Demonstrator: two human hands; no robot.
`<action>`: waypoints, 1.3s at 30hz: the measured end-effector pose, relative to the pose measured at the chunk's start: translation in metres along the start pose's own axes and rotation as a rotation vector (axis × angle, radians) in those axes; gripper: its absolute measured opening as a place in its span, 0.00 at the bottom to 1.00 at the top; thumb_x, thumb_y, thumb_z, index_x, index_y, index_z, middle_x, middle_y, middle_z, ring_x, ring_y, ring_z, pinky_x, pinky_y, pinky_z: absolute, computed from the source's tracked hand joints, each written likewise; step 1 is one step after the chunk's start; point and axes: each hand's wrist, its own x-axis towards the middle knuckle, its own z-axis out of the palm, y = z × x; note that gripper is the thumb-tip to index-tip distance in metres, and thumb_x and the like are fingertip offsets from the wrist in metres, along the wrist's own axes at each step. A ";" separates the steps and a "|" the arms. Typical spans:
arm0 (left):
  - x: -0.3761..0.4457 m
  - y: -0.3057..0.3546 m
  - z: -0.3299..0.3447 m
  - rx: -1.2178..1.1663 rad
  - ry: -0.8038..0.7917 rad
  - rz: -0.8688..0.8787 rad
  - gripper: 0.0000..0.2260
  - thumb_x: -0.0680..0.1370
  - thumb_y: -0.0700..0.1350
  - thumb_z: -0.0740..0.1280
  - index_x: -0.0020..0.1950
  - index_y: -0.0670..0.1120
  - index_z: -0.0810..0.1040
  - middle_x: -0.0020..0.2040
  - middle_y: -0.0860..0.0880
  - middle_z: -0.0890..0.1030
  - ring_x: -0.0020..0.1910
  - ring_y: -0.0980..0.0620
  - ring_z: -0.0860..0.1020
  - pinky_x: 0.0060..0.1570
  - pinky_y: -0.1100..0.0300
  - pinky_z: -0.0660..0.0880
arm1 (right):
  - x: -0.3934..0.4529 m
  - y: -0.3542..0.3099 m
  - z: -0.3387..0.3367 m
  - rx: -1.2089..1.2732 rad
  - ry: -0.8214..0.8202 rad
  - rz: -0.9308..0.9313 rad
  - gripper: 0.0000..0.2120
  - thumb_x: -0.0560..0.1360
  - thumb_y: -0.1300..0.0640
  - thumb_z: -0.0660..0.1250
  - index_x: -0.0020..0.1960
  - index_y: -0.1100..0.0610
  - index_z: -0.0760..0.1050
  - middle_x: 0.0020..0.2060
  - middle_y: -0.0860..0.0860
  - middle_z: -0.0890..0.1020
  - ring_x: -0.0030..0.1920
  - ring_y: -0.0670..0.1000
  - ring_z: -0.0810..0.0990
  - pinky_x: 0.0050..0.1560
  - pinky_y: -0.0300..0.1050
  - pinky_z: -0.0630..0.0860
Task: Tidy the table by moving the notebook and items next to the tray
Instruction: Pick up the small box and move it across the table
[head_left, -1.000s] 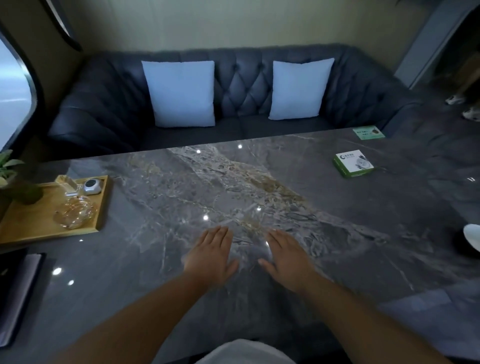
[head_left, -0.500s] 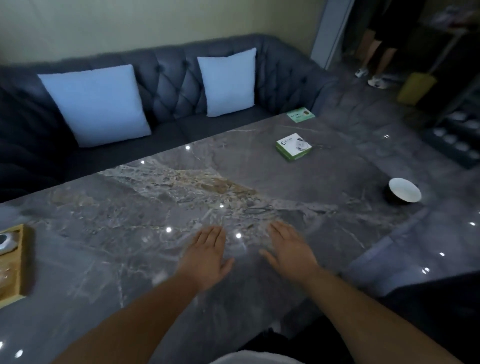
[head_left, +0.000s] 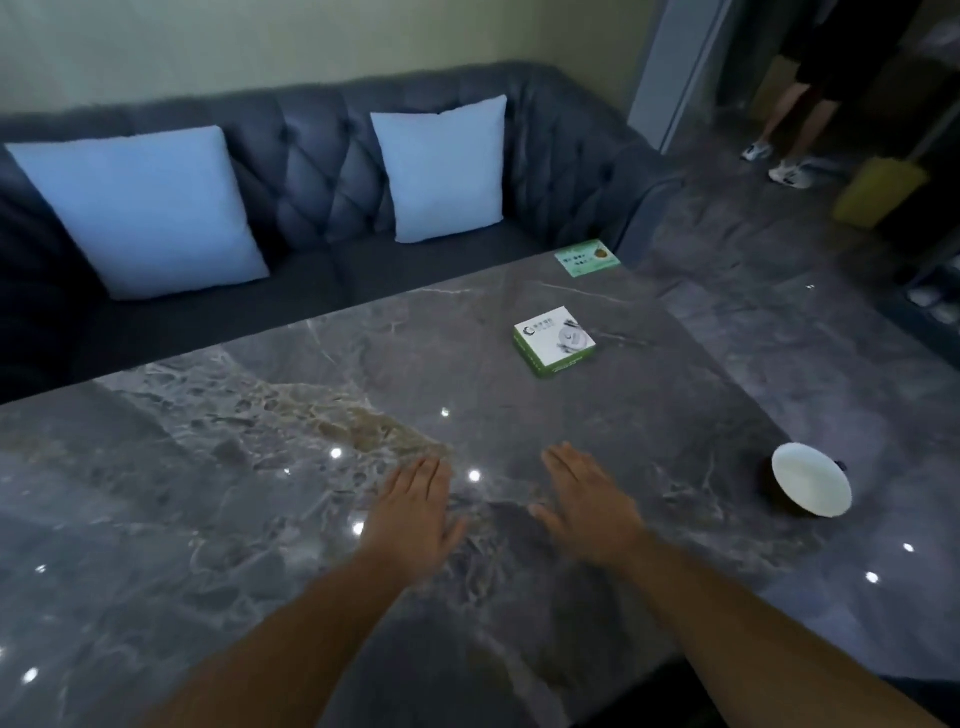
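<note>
Both hands lay flat and empty on the marble tabletop (head_left: 218, 519), left hand (head_left: 413, 512) and right hand (head_left: 589, 506) side by side, fingers straight. The green-and-white box (head_left: 554, 340) sat well beyond them, a green card (head_left: 587, 258) at the far corner, a white bowl (head_left: 810, 487) at the right edge.

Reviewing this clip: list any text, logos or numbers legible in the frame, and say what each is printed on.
No text here can be read.
White and green box: a round logo and a line of print on the lid, too blurred to read.
Green card at the table's far corner: several lines of print, too small to read.
Bowl: no markings visible.
</note>
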 end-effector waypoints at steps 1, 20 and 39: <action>0.012 0.007 0.002 -0.005 0.002 -0.022 0.34 0.76 0.62 0.52 0.73 0.39 0.64 0.71 0.39 0.68 0.71 0.41 0.65 0.71 0.46 0.58 | 0.010 0.016 -0.004 0.004 -0.007 -0.011 0.36 0.77 0.39 0.56 0.77 0.58 0.51 0.77 0.56 0.55 0.76 0.53 0.50 0.74 0.46 0.44; 0.125 0.037 0.078 -0.106 0.014 -0.483 0.31 0.76 0.58 0.53 0.72 0.39 0.66 0.74 0.40 0.65 0.75 0.42 0.59 0.73 0.44 0.55 | 0.229 0.172 -0.064 -0.109 -0.183 -0.127 0.53 0.67 0.36 0.70 0.77 0.54 0.42 0.78 0.49 0.43 0.76 0.53 0.47 0.73 0.55 0.54; 0.125 0.032 0.086 -0.131 0.102 -0.468 0.30 0.74 0.58 0.56 0.68 0.38 0.72 0.69 0.39 0.72 0.70 0.42 0.68 0.72 0.49 0.52 | 0.248 0.162 -0.041 -0.173 -0.297 -0.162 0.62 0.57 0.25 0.67 0.76 0.55 0.43 0.76 0.52 0.49 0.75 0.57 0.49 0.74 0.56 0.50</action>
